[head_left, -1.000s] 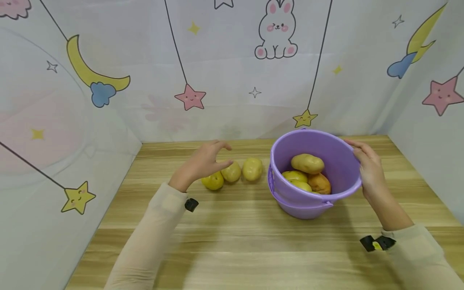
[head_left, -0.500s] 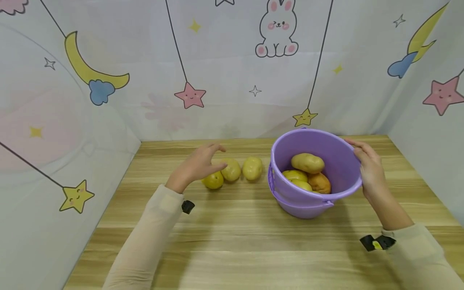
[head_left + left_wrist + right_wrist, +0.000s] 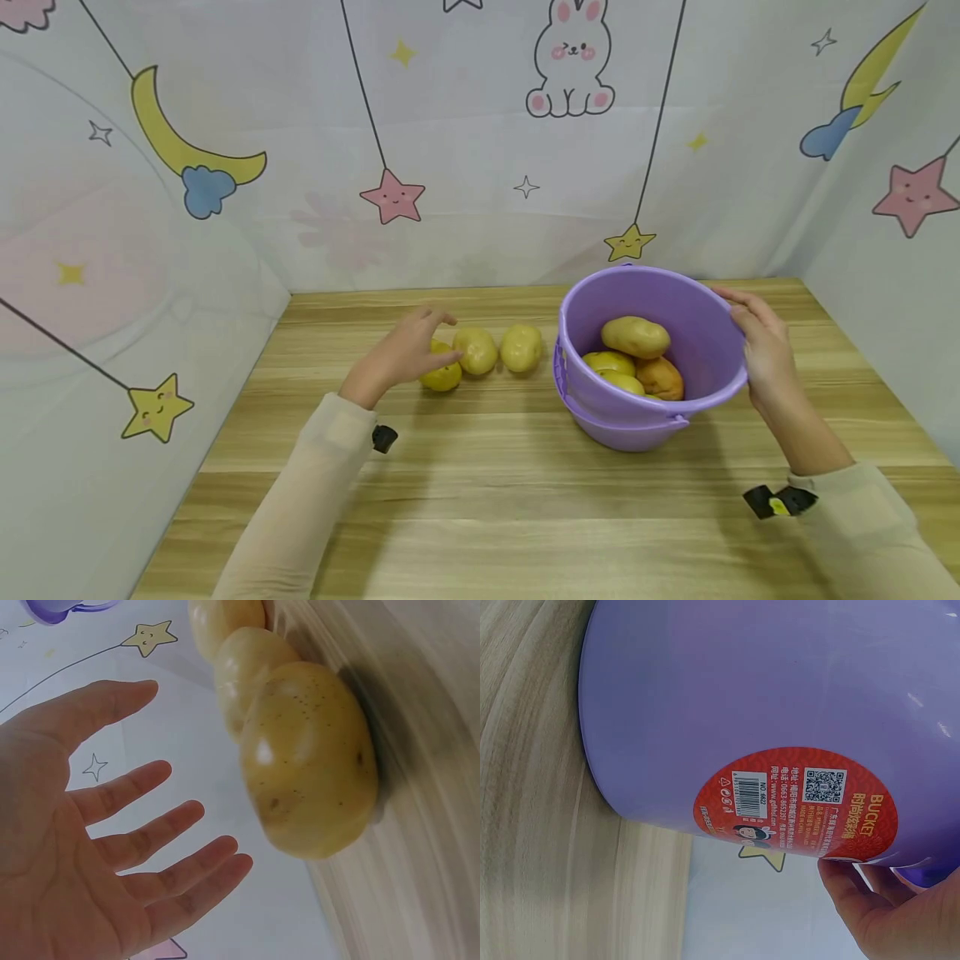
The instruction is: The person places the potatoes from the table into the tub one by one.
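Observation:
My left hand [image 3: 401, 352], its fingers spread and holding nothing, hovers just left of a yellow, brown-speckled fruit or potato [image 3: 441, 367]. In the left wrist view a gap shows between the fingertips [image 3: 238, 862] and this speckled piece [image 3: 311, 761]. Two pale yellow potatoes [image 3: 476, 350] [image 3: 521, 347] lie in a row to its right. My right hand [image 3: 767, 346] grips the right rim of a purple bucket [image 3: 637, 425], thumb over the edge. Inside the bucket are a long potato [image 3: 636, 337], an orange-brown round piece [image 3: 660, 380] and yellow pieces [image 3: 611, 364]. Lower contents are partly hidden by the wall.
The wooden table [image 3: 510, 508] extends in front of the bucket and potatoes. A white curtain [image 3: 465, 117] printed with stars, moons and a rabbit hangs behind and at both sides. A red label [image 3: 795, 802] is stuck on the bucket's outer side.
My left hand has drawn back a little to the left and down, uncovering more of the speckled yellow piece. The right hand and the bucket stay put.

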Action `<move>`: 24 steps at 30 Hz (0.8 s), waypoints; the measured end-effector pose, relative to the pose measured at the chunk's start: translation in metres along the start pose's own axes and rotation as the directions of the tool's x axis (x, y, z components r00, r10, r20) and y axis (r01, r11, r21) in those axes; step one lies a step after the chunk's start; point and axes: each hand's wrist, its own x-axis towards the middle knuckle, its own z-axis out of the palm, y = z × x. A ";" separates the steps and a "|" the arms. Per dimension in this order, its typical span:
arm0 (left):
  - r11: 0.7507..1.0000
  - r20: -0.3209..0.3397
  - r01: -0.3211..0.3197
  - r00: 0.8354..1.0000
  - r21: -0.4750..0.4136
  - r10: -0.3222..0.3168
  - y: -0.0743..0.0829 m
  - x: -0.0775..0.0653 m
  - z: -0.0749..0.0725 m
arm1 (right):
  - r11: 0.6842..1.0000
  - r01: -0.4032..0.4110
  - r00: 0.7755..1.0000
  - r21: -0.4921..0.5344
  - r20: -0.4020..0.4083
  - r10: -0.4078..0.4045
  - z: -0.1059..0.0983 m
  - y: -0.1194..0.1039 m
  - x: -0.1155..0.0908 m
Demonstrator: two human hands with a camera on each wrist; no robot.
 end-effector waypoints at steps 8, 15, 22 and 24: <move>1.000 0.033 0.029 0.999 -0.007 -0.029 -0.007 -0.002 0.009 | 1.000 0.008 1.000 0.016 0.007 -0.008 -0.001 0.000 0.001; 0.999 0.044 0.048 0.998 -0.001 -0.048 -0.015 -0.004 0.017 | 1.000 0.004 1.000 0.010 0.001 -0.004 -0.001 0.000 0.000; 0.997 0.052 0.078 0.996 -0.007 -0.078 -0.020 -0.005 0.025 | 1.000 0.000 1.000 0.010 0.001 0.000 0.000 -0.001 0.000; 0.996 0.055 0.084 0.995 -0.011 -0.083 -0.021 -0.006 0.027 | 1.000 -0.003 1.000 0.009 0.001 0.003 0.001 -0.001 0.000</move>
